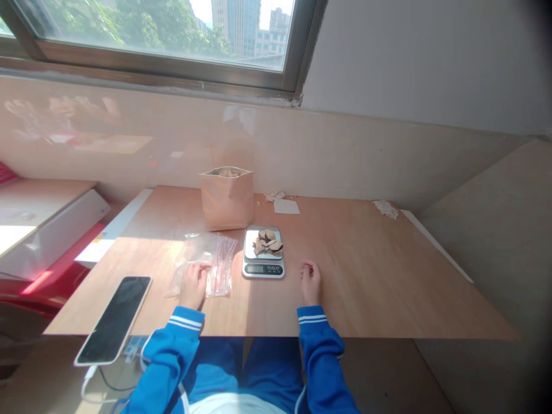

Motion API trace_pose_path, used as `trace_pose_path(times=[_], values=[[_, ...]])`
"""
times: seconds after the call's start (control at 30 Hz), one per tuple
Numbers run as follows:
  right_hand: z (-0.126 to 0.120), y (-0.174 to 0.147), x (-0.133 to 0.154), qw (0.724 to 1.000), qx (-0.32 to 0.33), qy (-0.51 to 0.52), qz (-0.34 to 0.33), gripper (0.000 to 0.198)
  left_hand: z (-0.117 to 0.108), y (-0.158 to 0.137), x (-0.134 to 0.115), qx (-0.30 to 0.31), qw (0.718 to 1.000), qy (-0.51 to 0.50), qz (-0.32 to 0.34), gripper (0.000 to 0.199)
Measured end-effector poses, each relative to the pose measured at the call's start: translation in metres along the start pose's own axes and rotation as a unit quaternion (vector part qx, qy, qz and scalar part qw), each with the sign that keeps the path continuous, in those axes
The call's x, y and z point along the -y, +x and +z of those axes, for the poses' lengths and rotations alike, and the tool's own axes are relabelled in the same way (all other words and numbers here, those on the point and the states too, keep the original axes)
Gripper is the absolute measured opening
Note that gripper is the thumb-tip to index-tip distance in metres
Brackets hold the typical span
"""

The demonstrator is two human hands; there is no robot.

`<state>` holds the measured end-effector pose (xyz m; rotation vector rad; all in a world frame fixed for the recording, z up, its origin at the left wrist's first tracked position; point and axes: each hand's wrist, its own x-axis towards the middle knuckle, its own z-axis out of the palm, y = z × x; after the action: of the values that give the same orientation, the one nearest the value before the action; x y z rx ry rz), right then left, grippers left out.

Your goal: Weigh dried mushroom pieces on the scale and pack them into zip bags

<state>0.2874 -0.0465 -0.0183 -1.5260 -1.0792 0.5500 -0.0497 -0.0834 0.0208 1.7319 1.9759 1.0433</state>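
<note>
My left hand (194,285) rests on the left part of a pile of clear zip bags (219,267) with red seal lines. Its fingers are loosely curled, and I see nothing gripped in them. To the right of the bags stands a small white kitchen scale (264,270) with a metal plate and a dark display. Several brown, curled dried slices (267,242) lie on its plate. My right hand (311,282) lies on the table right of the scale, apart from it, its fingers curled in with nothing visible in them.
Behind the scale stands an open brown paper pouch (227,201) with dried pieces inside. A white card (287,206) lies near the wall. A phone (114,321) with a cable overhangs the table's (388,287) front left edge. Crumpled paper (386,209) sits at the back right.
</note>
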Motion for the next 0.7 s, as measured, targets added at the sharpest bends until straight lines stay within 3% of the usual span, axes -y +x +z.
trace_pose_path(times=[0.17, 0.7], values=[[-0.001, -0.003, 0.01, 0.999, 0.013, -0.038, -0.034, 0.025, 0.01, -0.001, 0.006, -0.006, 1.0, 0.023, 0.014, 0.018], [-0.002, -0.004, 0.012, 0.995, 0.038, -0.065, -0.058, 0.027, 0.005, -0.001, -0.003, 0.0, 1.0, 0.006, 0.003, 0.015]])
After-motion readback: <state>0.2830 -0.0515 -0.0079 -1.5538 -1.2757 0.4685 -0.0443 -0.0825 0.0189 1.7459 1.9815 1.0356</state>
